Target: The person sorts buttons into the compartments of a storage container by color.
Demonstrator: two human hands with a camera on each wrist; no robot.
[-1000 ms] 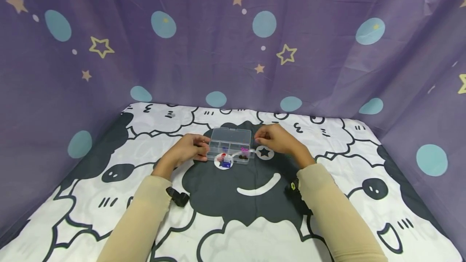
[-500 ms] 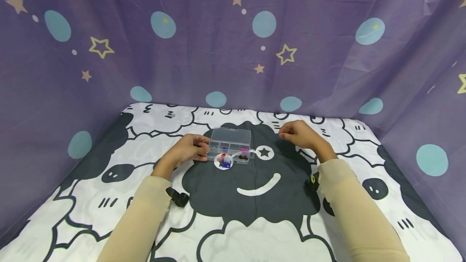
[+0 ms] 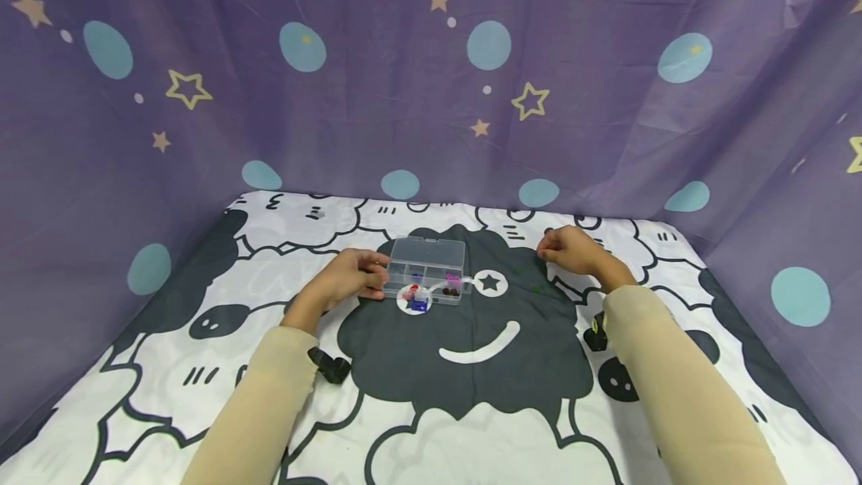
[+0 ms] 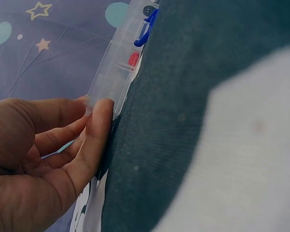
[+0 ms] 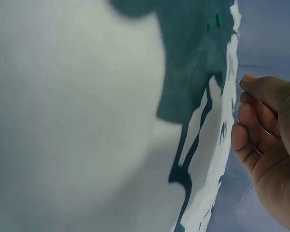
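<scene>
A clear compartment box (image 3: 427, 268) with its lid raised lies on the dark patch of the cloth. My left hand (image 3: 352, 274) pinches its left end, thumb on the near side and fingers behind, as the left wrist view shows. Inside are a purple piece (image 3: 453, 280) and small dark ones (image 3: 450, 292); a blue piece (image 4: 146, 30) and a red piece (image 4: 134, 59) show through the wall. My right hand (image 3: 572, 248) is over the cloth right of the box, fingers loosely curled, nothing visible between them. Two tiny green pieces (image 5: 219, 20) lie near it.
The cloth (image 3: 471, 380) is printed with sheep shapes in black and white. Behind it and at both sides hangs a purple curtain (image 3: 377, 111) with stars and blue ovals. Each wrist wears a black camera (image 3: 330, 365).
My right hand has moved right, away from the box. Two tiny green pieces now show on the dark cloth where none showed before. The left hand and box have stayed put.
</scene>
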